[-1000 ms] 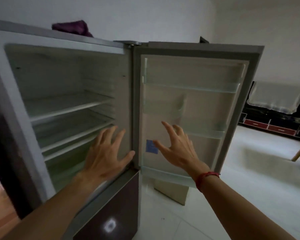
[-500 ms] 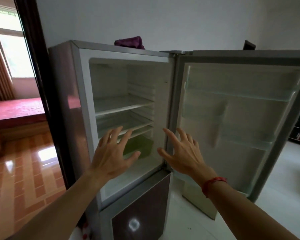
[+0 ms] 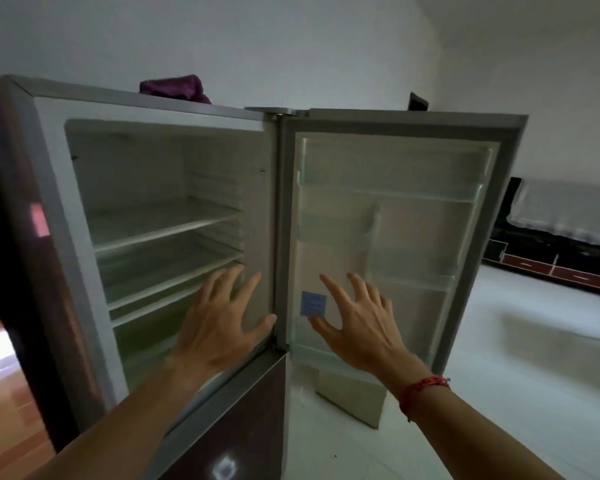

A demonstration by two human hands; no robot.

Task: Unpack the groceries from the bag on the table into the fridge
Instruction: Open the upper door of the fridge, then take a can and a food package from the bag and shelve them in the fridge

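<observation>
The fridge (image 3: 42, 174) stands in front of me with its upper door (image 3: 395, 220) swung wide open to the right. Its glass shelves (image 3: 160, 230) and door racks (image 3: 413, 195) hold nothing that I can see. My left hand (image 3: 219, 327) is raised in front of the lower shelves, fingers spread and holding nothing. My right hand (image 3: 361, 327), with a red string at the wrist, is spread in front of the door's inner lining near a blue sticker (image 3: 313, 303). Neither the grocery bag nor the table is in view.
A purple cloth (image 3: 174, 88) lies on top of the fridge. The dark lower door (image 3: 229, 427) is closed. A low dark cabinet (image 3: 548, 261) with a white cover stands at the right wall. White tiled floor lies right, a doorway to a wooden floor left.
The view swung left half a second ago and has come back right. Both hands stay raised and spread in front of the open fridge, holding nothing.
</observation>
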